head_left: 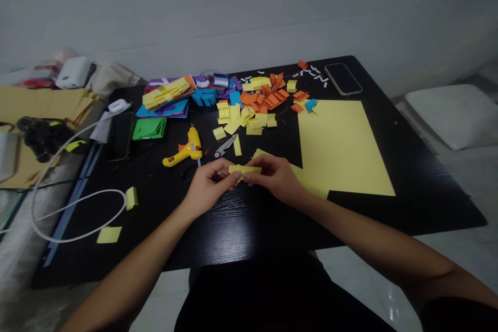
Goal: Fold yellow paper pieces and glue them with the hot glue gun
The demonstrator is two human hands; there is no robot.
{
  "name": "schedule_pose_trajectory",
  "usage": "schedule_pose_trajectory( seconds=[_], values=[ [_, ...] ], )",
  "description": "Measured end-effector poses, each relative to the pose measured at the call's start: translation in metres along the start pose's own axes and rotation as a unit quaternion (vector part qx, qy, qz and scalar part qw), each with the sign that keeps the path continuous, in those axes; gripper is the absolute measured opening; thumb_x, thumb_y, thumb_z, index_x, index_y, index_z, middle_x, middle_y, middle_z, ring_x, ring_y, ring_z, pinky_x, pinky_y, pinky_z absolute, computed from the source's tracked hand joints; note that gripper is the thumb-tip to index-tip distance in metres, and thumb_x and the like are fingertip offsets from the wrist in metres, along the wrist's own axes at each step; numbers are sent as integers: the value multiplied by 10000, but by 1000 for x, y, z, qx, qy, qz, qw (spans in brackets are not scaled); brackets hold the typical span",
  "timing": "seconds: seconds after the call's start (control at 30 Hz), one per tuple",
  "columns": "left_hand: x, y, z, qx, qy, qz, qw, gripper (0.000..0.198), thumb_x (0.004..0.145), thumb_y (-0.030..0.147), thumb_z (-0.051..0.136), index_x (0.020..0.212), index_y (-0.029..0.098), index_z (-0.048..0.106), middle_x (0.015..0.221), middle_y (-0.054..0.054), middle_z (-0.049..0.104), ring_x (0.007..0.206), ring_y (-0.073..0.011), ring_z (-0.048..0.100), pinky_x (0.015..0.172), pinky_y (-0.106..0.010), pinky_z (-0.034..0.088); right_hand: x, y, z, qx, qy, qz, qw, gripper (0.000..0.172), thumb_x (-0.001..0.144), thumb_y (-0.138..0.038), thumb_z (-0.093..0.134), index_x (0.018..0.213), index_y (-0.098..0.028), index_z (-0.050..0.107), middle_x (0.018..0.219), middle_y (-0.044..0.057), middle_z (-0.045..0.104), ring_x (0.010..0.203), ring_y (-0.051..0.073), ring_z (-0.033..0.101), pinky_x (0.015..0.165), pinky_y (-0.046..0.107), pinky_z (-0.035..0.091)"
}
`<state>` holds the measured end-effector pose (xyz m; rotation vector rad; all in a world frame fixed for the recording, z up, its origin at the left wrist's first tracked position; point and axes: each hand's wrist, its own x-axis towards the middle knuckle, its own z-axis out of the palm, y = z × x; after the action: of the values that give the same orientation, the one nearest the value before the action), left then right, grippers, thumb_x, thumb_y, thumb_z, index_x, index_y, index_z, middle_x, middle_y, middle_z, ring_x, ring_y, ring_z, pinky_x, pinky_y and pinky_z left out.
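Note:
A small folded strip of yellow paper (pixel 249 169) is held between both hands above the table's front part. My left hand (pixel 212 181) pinches its left end, thumb on the near side. At the right end my right hand (pixel 274 176) grips it the same way. Just beyond the left hand lie scissors (pixel 222 148), their handles partly hidden, and a yellow glue gun (pixel 187 148) with a small lit light. Behind the hands are loose folded yellow paper pieces (pixel 254 123) and orange paper pieces (pixel 268 98). A large yellow sheet (pixel 344 148) spreads to the right.
Stacked coloured paper (pixel 167 96) and green paper pieces (pixel 150 128) lie at the back left. A phone (pixel 343 79) rests at the back right, another dark phone (pixel 120 136) at left. A white cable (pixel 83 197) loops across the left side, near two yellow pieces. A white stool (pixel 455 114) stands right.

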<state>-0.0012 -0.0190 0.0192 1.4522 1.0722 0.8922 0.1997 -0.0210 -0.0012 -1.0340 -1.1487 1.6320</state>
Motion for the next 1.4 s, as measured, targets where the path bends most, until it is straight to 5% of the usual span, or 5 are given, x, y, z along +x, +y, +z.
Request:
schedule_pose_trajectory(
  seconds=[0.57,0.93,1.1,1.23,1.4],
  values=[
    [-2,1,-2,82,-7,26,996,247,958,374,674,844,162,730,646,-13,702,596,-126,651,597,-217,515,-1,-8,-2,-37,-9,35,999,203,741,-331,875,850,-187,782,721,4,747,650,147,674,671,302,548],
    [-4,-7,2,0,-4,-8,1000,203,916,350,742,891,162,673,702,-20,749,585,-131,706,577,-223,590,3,-3,-2,-26,-3,2,1000,297,734,-412,888,862,-197,728,806,1,736,654,129,662,648,285,569],
    [-4,-6,-1,104,49,95,989,129,924,288,742,894,164,725,709,-16,768,611,-127,717,615,-216,581,2,-4,-2,-28,4,12,1000,333,779,-425,862,967,-197,708,670,-39,671,535,111,619,550,261,557],
    [-5,-8,-4,222,95,214,947,37,901,169,751,932,168,770,806,-24,794,669,-121,718,658,-208,571,2,-6,-2,87,-20,43,995,346,787,-406,853,1017,-187,717,842,25,764,750,163,747,723,311,644],
    [-6,-9,-3,272,49,308,910,139,914,52,664,983,147,738,952,-67,799,868,-153,762,816,-229,592,3,-4,-3,79,6,21,997,323,750,-331,880,994,-206,710,893,3,754,778,148,737,781,308,646]
  ],
)
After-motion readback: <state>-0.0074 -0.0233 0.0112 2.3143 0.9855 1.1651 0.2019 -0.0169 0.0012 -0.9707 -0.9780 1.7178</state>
